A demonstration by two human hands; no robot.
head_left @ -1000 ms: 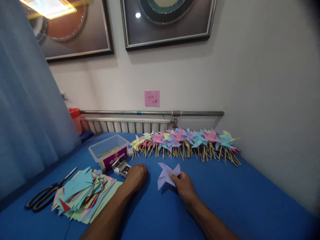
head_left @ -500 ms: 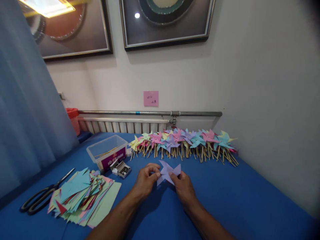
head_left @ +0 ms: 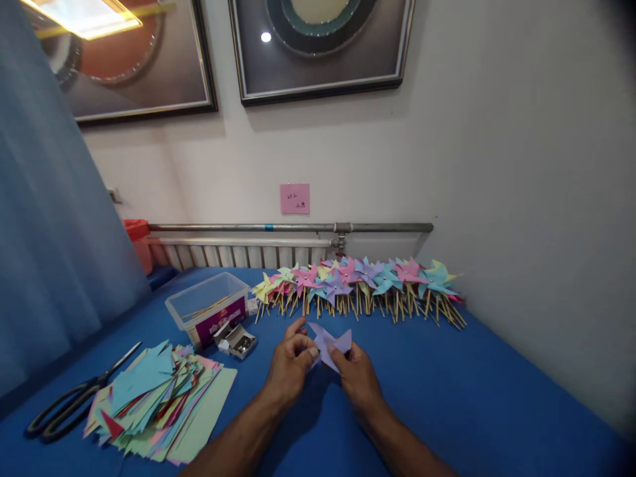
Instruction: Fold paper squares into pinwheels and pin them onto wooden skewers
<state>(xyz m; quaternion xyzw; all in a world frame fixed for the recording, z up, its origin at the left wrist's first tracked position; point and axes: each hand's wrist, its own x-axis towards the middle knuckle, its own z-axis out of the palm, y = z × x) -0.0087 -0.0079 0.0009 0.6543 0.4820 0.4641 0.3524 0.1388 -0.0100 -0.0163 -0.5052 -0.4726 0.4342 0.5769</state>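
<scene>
A folded lilac paper pinwheel head (head_left: 332, 343) is held just above the blue table (head_left: 472, 391), between both hands. My left hand (head_left: 291, 364) pinches its left side with thumb and fingertips. My right hand (head_left: 356, 377) grips its lower right part from below. Behind them a long row of finished pastel pinwheels on wooden sticks (head_left: 360, 285) lies along the wall. A small open box of metal pins (head_left: 238, 341) sits just left of my left hand.
A clear plastic tub with sticks (head_left: 209, 306) stands left of the pinwheel row. A heap of cut coloured paper squares (head_left: 156, 401) lies at the front left, with black scissors (head_left: 67, 407) beside it. A radiator and pipe (head_left: 293, 228) run along the wall. A curtain hangs at the left.
My left hand left the pin box, moved right and pinched the lilac paper. Both hands now hold it a little closer together.
</scene>
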